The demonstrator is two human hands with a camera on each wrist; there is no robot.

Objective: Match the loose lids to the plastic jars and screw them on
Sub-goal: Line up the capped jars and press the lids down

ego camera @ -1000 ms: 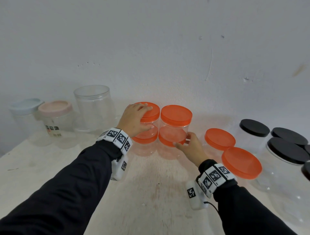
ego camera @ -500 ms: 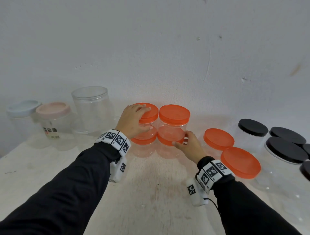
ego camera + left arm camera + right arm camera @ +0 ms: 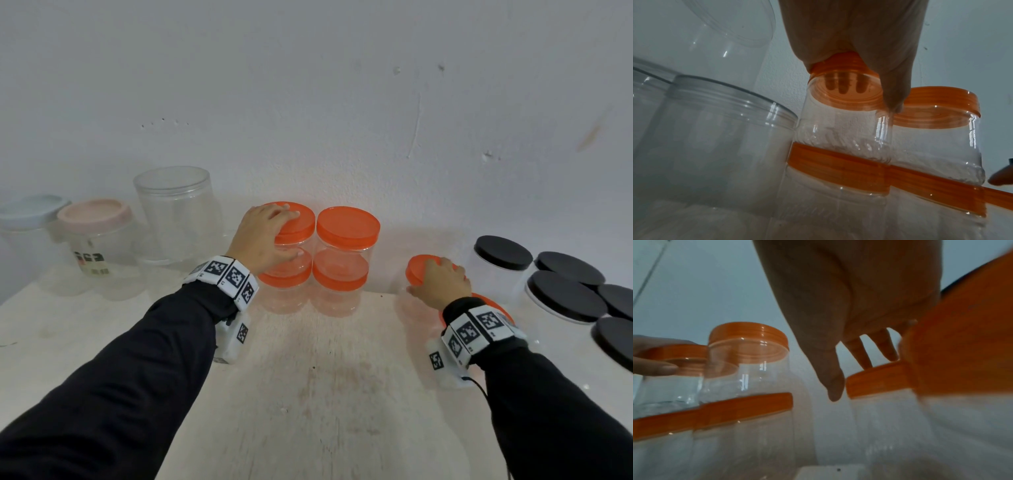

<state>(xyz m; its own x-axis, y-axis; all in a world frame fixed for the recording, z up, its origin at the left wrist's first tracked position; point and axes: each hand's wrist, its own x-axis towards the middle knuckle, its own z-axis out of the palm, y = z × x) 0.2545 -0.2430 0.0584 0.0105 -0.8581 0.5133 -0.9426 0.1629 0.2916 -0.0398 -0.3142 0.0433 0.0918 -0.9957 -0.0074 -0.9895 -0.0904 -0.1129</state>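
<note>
Left hand [image 3: 263, 240] grips the orange lid [image 3: 296, 219] of the top-left stacked jar, fingers [image 3: 287, 215] curled over its top, thumb on the jar wall. Right hand [image 3: 440, 286] sits on another orange lid [image 3: 416, 269] to the right, fingers spread over it; whether they grip its edge, cannot tell. Four orange-lidded jars stacked two by two at the wall; black-lidded jars [image 3: 501, 251] look done. Left: clear jar [image 3: 176, 212] on the desk [image 3: 308, 394] seems lidless; loose lids not seen.
</note>
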